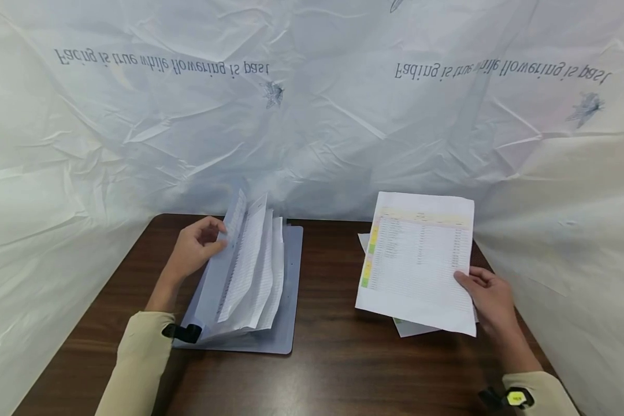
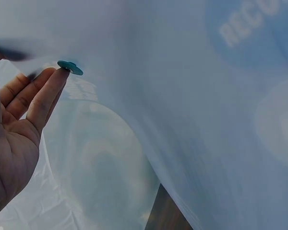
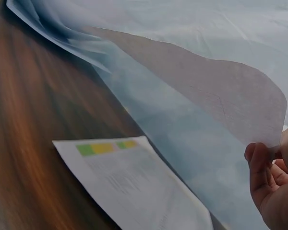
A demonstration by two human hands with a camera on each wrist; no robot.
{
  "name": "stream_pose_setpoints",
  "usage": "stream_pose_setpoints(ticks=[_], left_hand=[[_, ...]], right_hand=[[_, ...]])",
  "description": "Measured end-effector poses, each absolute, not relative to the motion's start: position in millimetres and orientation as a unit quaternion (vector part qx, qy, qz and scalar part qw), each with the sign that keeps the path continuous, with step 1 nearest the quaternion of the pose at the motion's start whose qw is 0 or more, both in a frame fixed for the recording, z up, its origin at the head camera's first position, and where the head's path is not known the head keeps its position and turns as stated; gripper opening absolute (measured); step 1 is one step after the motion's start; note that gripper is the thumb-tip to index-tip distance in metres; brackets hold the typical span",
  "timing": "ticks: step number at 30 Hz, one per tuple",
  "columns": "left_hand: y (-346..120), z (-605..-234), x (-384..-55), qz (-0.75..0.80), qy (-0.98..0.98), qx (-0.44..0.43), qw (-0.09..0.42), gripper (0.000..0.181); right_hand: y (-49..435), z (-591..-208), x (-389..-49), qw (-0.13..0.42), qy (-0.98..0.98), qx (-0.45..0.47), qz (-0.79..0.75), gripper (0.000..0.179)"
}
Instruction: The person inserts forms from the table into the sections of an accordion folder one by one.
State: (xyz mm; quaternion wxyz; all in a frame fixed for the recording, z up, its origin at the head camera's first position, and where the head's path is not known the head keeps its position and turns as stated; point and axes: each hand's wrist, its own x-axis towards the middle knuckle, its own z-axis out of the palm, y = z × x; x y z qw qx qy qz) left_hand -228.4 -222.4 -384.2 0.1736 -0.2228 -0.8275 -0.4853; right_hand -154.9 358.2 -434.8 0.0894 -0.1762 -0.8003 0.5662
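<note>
On the left of the table, a blue folder point(image 1: 297, 254) lies with its translucent cover point(image 1: 211, 300) raised. Several printed sheets point(image 1: 255, 271) fan out inside it. My left hand point(image 1: 195, 245) is at the outer side of the cover, thumb and fingers apart. In the left wrist view its fairly straight fingertips touch a teal button point(image 2: 70, 67) on the cover. My right hand point(image 1: 491, 297) pinches the right edge of a printed sheet of paper point(image 1: 421, 254), thumb on top. Beneath that raised sheet, another sheet point(image 3: 134, 182) with coloured cells lies on the table.
The dark wooden table point(image 1: 322, 346) ends at the back against a hanging white plastic sheet point(image 1: 317, 115) printed with upside-down lettering. The same sheeting drapes down both sides.
</note>
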Motion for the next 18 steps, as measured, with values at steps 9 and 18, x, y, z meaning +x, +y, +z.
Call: stream_pose_setpoints(ticks=[9,18], left_hand=[[-233,-405,-244,-0.483,-0.83,-0.213,0.179,0.021],[-231,-400,-240,-0.482,-0.83,-0.213,0.183,0.019]], right_hand=[[321,-447,-161,0.072,-0.792,-0.176,0.58,0.059],[296,-463,-169,0.05,-0.795,-0.154,0.584,0.052]])
